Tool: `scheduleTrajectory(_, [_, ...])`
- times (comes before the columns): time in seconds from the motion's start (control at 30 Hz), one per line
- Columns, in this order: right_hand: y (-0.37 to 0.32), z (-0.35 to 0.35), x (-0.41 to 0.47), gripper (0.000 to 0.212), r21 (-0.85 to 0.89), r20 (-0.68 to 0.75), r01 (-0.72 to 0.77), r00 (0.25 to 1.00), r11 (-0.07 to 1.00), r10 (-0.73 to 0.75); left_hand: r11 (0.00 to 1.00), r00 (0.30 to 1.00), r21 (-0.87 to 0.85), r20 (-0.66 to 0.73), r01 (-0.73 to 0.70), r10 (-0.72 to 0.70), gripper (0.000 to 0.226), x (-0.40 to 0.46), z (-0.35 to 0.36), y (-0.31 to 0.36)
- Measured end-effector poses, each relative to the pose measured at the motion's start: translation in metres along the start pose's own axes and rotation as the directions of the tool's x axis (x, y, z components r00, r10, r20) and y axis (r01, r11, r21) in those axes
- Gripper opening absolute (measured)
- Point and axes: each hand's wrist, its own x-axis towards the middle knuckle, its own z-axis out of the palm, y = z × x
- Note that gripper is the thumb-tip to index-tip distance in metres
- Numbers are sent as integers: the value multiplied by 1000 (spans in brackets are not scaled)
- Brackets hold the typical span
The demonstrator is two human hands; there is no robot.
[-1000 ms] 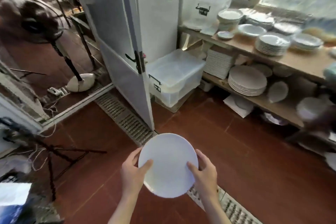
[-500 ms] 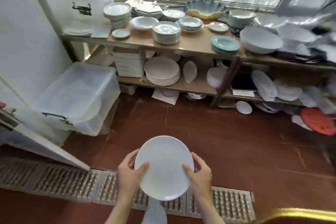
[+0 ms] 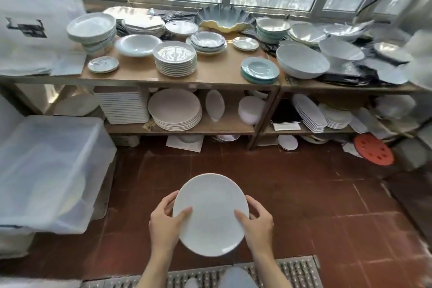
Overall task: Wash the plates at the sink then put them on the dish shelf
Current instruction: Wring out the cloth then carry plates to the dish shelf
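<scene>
While the person faces the wooden dish shelf point(image 3: 177, 80) under the window, both hands carry one round white plate point(image 3: 210, 214) low and near, above the red tiled floor point(image 3: 292, 184) — well apart from the shelf. The left hand point(image 3: 164, 224) grips its left rim, thumb on top; the right hand point(image 3: 258, 223) grips the right rim likewise. Stacks of plates point(image 3: 175, 58) crowd the far shelf — a clear plastic bin point(image 3: 46, 170) sits at the left.

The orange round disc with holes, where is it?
The orange round perforated disc lies low at the right of the head view, on the floor beside the wooden dish shelf's right end.
</scene>
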Motion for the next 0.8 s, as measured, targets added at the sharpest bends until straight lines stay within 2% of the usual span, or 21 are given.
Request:
scheduleTrajectory(0.3, [-34,16,113,55,13,-56,-47,997,999,47,999,999,22,25,35,-35,53,95,72,35])
scheduleTrajectory(0.6, [-105,30,280,53,22,4,4,1000,1000,-4,996,996,-3,-21,84,-84,50,217,169,101])
scheduleTrajectory(0.8, [-148,36,370,53,45,28,41,999,998,-43,997,998,-52,-38,57,-59,51,280,223,151])
